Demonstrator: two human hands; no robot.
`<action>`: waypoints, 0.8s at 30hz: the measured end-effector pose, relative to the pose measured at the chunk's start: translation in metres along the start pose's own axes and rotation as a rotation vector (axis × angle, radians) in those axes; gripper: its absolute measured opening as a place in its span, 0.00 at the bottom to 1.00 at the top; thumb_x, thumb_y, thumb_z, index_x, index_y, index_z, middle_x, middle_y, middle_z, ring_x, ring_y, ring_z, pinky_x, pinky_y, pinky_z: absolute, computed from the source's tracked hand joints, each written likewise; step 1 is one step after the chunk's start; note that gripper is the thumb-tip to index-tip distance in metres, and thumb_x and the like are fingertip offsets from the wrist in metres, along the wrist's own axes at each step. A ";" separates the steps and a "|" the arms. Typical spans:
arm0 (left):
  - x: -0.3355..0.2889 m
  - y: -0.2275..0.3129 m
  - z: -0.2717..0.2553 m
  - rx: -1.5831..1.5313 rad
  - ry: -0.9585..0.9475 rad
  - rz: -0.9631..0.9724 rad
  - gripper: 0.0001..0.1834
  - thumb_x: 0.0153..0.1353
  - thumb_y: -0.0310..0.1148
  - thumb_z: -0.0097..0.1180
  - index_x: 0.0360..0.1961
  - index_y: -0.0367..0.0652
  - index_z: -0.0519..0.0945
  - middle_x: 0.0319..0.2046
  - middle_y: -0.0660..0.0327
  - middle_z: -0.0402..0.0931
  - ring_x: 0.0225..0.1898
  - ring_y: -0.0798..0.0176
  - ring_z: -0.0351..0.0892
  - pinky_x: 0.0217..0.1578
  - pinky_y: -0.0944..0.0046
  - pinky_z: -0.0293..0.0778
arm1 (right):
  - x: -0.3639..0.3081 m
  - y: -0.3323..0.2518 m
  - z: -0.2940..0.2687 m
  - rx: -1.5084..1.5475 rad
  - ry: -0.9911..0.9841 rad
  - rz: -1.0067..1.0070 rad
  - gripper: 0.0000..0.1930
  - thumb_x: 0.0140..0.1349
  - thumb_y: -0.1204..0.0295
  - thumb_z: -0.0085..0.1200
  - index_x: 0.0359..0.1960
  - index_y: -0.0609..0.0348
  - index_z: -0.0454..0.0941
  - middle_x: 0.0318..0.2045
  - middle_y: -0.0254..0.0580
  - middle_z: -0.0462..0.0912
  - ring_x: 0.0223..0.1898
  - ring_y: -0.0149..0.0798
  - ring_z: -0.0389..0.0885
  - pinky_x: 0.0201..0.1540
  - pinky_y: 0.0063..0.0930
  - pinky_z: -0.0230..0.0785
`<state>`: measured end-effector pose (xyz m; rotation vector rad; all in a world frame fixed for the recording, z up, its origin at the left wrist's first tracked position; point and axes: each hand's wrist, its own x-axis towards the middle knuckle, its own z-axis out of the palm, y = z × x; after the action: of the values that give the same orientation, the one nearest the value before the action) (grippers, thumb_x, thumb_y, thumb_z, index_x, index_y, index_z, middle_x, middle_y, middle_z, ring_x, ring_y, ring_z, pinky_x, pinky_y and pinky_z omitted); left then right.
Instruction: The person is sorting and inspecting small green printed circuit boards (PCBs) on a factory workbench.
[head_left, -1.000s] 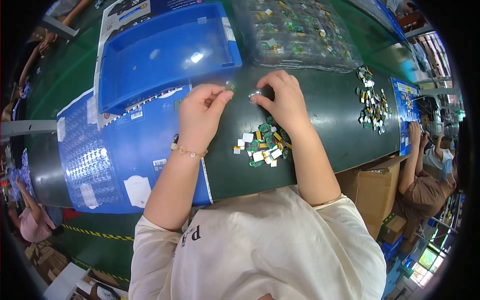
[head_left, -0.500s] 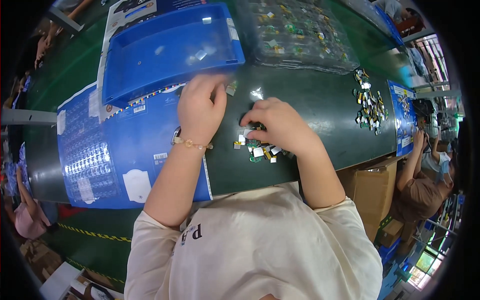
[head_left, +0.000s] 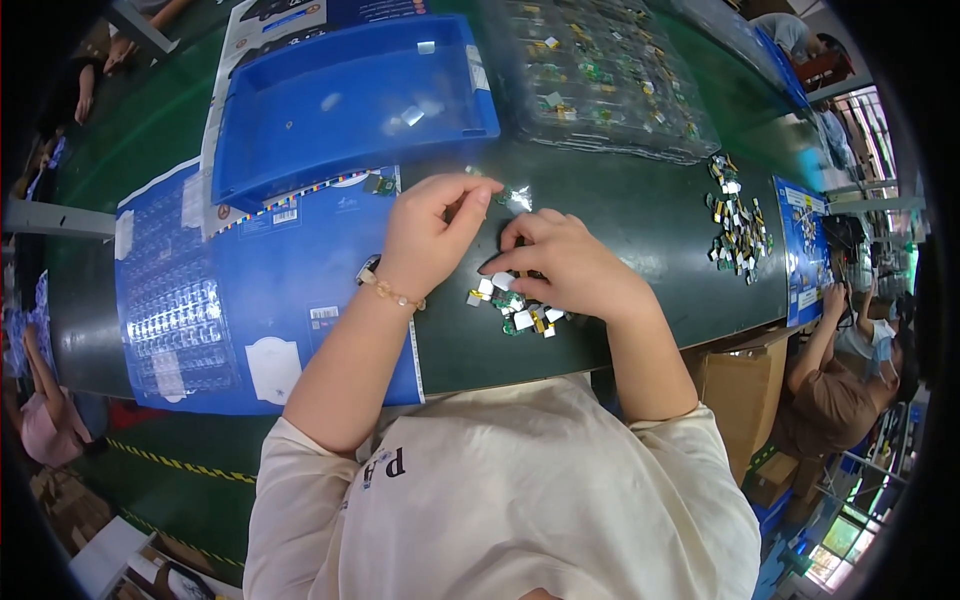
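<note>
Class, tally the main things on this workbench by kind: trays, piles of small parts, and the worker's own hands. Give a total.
Blue tray: 1
Clear compartment tray: 1
Piles of small parts, near pile and far pile: 2
Hands, left and right: 2
Total: 6

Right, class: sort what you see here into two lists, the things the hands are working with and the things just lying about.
In use:
- left hand, pinching a small clear piece
- right hand, resting on the pile of small green and white parts

Lying about:
- blue tray
- clear compartment tray
- second heap of parts
- blue printed sheet
</note>
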<state>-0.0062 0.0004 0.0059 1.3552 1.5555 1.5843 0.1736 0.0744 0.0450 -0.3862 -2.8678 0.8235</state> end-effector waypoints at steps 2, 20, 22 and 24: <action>0.001 0.000 0.000 -0.012 0.020 -0.003 0.07 0.61 0.30 0.56 0.36 0.42 0.83 0.29 0.61 0.79 0.24 0.71 0.74 0.25 0.71 0.69 | 0.003 0.000 -0.001 -0.009 -0.028 0.008 0.12 0.48 0.74 0.61 0.35 0.44 0.83 0.33 0.31 0.76 0.39 0.39 0.74 0.45 0.35 0.64; -0.008 0.021 0.007 -0.376 -0.236 -0.399 0.10 0.64 0.31 0.54 0.39 0.34 0.80 0.30 0.59 0.82 0.32 0.70 0.81 0.35 0.71 0.76 | 0.018 -0.009 -0.007 -0.087 0.688 0.092 0.06 0.45 0.77 0.61 0.21 0.56 0.74 0.28 0.34 0.84 0.29 0.38 0.81 0.33 0.28 0.71; -0.008 0.020 0.009 -0.452 -0.155 -0.423 0.13 0.66 0.33 0.52 0.46 0.35 0.78 0.36 0.60 0.81 0.36 0.68 0.81 0.38 0.70 0.77 | 0.021 -0.012 -0.007 -0.221 0.657 0.076 0.07 0.45 0.78 0.61 0.21 0.55 0.72 0.29 0.34 0.84 0.28 0.38 0.81 0.31 0.28 0.71; -0.007 0.018 0.010 -0.505 -0.152 -0.457 0.14 0.66 0.33 0.52 0.47 0.34 0.78 0.38 0.59 0.81 0.37 0.67 0.81 0.40 0.68 0.77 | 0.023 -0.014 -0.003 -0.261 0.679 0.063 0.08 0.45 0.78 0.61 0.21 0.55 0.72 0.29 0.34 0.84 0.27 0.38 0.80 0.31 0.28 0.71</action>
<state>0.0099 -0.0058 0.0190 0.7583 1.1573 1.4133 0.1492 0.0707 0.0562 -0.6421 -2.3210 0.2408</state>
